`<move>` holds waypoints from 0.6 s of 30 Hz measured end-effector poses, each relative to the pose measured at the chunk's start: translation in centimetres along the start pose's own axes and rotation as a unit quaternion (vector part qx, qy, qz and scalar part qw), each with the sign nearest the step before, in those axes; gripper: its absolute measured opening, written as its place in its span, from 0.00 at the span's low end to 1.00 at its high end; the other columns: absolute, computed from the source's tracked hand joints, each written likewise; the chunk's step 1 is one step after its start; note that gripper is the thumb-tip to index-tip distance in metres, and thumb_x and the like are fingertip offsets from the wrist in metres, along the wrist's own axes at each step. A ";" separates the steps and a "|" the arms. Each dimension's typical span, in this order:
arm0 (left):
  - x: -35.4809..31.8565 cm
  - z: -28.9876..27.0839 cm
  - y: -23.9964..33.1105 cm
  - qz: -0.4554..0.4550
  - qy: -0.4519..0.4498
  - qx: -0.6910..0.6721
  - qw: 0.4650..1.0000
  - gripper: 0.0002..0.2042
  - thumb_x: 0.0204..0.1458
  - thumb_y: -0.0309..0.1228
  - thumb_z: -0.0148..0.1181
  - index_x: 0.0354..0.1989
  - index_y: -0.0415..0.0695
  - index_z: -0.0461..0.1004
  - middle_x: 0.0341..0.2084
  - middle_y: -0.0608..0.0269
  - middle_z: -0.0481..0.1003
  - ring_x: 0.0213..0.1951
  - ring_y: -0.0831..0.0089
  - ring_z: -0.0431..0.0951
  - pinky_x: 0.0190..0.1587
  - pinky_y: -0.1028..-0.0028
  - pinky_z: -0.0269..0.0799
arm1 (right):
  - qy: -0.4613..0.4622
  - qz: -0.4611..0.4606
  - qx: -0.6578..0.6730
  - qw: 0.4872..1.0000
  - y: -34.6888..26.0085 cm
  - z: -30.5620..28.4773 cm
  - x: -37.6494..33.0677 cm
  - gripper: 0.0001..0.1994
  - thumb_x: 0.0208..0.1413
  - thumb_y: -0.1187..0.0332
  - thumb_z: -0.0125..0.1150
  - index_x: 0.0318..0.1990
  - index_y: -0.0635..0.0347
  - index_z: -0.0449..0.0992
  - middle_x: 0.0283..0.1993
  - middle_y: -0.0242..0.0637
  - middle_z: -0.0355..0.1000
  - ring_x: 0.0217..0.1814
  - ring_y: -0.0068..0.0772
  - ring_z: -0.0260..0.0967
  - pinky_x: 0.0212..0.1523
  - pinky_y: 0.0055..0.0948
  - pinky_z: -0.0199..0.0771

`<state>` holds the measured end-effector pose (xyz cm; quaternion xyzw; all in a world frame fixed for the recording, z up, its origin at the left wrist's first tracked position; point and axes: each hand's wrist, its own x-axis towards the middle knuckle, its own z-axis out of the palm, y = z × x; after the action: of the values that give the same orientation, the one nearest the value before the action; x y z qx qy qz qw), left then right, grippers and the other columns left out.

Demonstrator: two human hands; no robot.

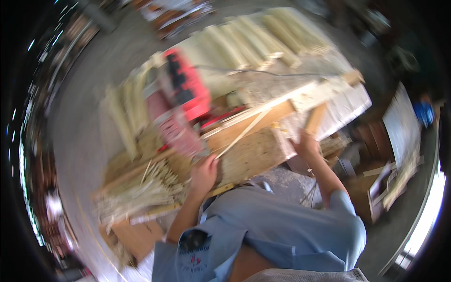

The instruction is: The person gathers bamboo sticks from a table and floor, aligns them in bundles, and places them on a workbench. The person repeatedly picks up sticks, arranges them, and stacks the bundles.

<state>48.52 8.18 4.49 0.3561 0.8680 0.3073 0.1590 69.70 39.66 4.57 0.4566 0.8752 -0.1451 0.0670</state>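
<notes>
My left hand [205, 175] is closed on the lower end of a thin wooden stick [244, 133], which slants up and to the right across a wooden board. Just beyond that hand is a red belt sander [188, 89] with its worn reddish sanding belt [174, 128] facing me. My right hand [306, 144] is at the right end of the board, against a short wooden block [315, 118]. Its thumb stands apart from the fingers, which are blurred, and I see nothing held in it.
Bundles of pale sticks [235, 44] lie along the bench's far side, with more [123, 115] at the left. Loose sticks [145, 190] are piled left of my left hand. A dark cable [277, 74] crosses the bench. Cardboard boxes [369, 188] stand at the right.
</notes>
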 end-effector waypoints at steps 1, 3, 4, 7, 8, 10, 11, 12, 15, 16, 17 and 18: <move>0.0 -0.4 0.1 0.011 -0.009 0.008 1.000 0.10 0.61 0.35 0.58 0.44 0.45 0.79 0.36 0.54 0.80 0.38 0.53 0.80 0.38 0.60 0.75 | 0.038 -0.017 0.005 0.999 0.7 0.4 0.0 0.23 0.55 0.48 0.66 0.41 0.61 0.73 0.41 0.50 0.76 0.43 0.53 0.75 0.45 0.51 0.74; -0.4 -1.5 0.1 0.110 0.032 0.016 0.993 0.08 0.59 0.34 0.59 0.42 0.46 0.79 0.36 0.57 0.79 0.40 0.55 0.79 0.42 0.61 0.75 | 0.124 -0.052 0.072 0.988 1.5 1.3 0.9 0.19 0.54 0.60 0.69 0.20 0.65 0.73 0.26 0.50 0.72 0.30 0.54 0.71 0.35 0.50 0.70; -0.9 -2.3 -0.1 0.121 0.038 0.019 0.992 0.08 0.58 0.33 0.60 0.42 0.45 0.79 0.36 0.57 0.79 0.40 0.55 0.79 0.43 0.61 0.74 | 0.104 -0.038 0.150 0.982 1.2 1.4 1.0 0.19 0.56 0.61 0.65 0.19 0.67 0.72 0.20 0.53 0.68 0.23 0.57 0.67 0.30 0.50 0.67; -2.2 -5.5 -0.2 0.152 0.050 0.033 0.986 0.07 0.56 0.30 0.61 0.41 0.44 0.79 0.37 0.57 0.78 0.42 0.56 0.77 0.46 0.61 0.73 | 0.111 -0.161 0.200 0.960 0.0 1.6 1.2 0.09 0.51 0.68 0.67 0.34 0.67 0.80 0.31 0.49 0.77 0.23 0.47 0.66 0.32 0.40 0.71; -2.9 -6.8 -0.7 0.142 0.057 0.047 0.987 0.07 0.56 0.29 0.62 0.41 0.44 0.79 0.38 0.57 0.77 0.43 0.56 0.77 0.47 0.60 0.72 | 0.096 -0.158 0.229 0.956 -0.5 2.1 0.9 0.11 0.52 0.69 0.67 0.40 0.66 0.80 0.35 0.46 0.79 0.24 0.40 0.68 0.33 0.35 0.72; -4.6 -9.5 -1.7 0.113 0.079 0.066 0.988 0.07 0.53 0.27 0.63 0.40 0.45 0.79 0.39 0.58 0.77 0.46 0.56 0.76 0.49 0.60 0.71 | 0.053 -0.140 0.275 0.950 -1.9 1.9 0.1 0.14 0.53 0.70 0.67 0.46 0.66 0.80 0.40 0.42 0.81 0.26 0.30 0.70 0.34 0.30 0.74; -5.4 -11.5 -2.5 0.096 0.082 0.082 0.989 0.07 0.52 0.25 0.63 0.40 0.45 0.79 0.39 0.58 0.77 0.45 0.56 0.76 0.49 0.61 0.71 | 0.027 -0.124 0.293 0.948 -1.9 2.3 0.0 0.14 0.54 0.70 0.67 0.47 0.66 0.80 0.40 0.41 0.81 0.26 0.27 0.70 0.34 0.28 0.74; -6.3 -13.6 -3.4 0.080 0.087 0.100 0.988 0.08 0.52 0.24 0.63 0.40 0.45 0.79 0.38 0.58 0.77 0.44 0.56 0.76 0.50 0.61 0.71 | 0.003 -0.109 0.311 0.944 -2.0 2.7 -0.3 0.15 0.54 0.70 0.66 0.48 0.66 0.80 0.41 0.40 0.81 0.27 0.23 0.71 0.33 0.27 0.74; -9.3 -19.4 -8.3 0.055 0.167 0.153 0.972 0.08 0.51 0.21 0.62 0.39 0.44 0.79 0.38 0.56 0.76 0.45 0.55 0.75 0.51 0.61 0.69 | 0.002 -0.118 0.339 0.933 -2.6 3.6 -2.0 0.14 0.56 0.70 0.66 0.48 0.67 0.79 0.40 0.39 0.81 0.29 0.21 0.73 0.33 0.26 0.75; -10.1 -21.3 -9.5 0.043 0.181 0.151 0.971 0.08 0.51 0.21 0.61 0.39 0.45 0.79 0.38 0.56 0.76 0.46 0.54 0.74 0.52 0.59 0.68 | -0.009 -0.111 0.363 0.925 -2.9 3.6 -2.8 0.13 0.57 0.70 0.65 0.47 0.67 0.79 0.39 0.39 0.80 0.30 0.22 0.74 0.33 0.25 0.76; -11.1 -23.0 -11.0 0.027 0.192 0.148 0.970 0.07 0.50 0.21 0.62 0.38 0.44 0.79 0.38 0.55 0.76 0.46 0.54 0.74 0.52 0.60 0.68 | -0.011 -0.110 0.370 0.923 -3.5 3.7 -3.8 0.13 0.57 0.70 0.65 0.47 0.67 0.80 0.39 0.39 0.81 0.30 0.22 0.75 0.33 0.25 0.77; -12.1 -24.4 -12.8 0.014 0.200 0.143 0.969 0.07 0.50 0.22 0.62 0.37 0.43 0.79 0.39 0.54 0.76 0.46 0.53 0.74 0.52 0.61 0.68 | -0.011 -0.106 0.375 0.921 -4.2 3.7 -5.0 0.13 0.57 0.71 0.65 0.47 0.67 0.80 0.39 0.39 0.81 0.30 0.22 0.75 0.33 0.25 0.77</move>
<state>38.21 -17.80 15.45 0.3180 0.9121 0.2475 -0.0748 69.10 32.36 3.07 0.3510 0.7991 -0.4743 -0.1157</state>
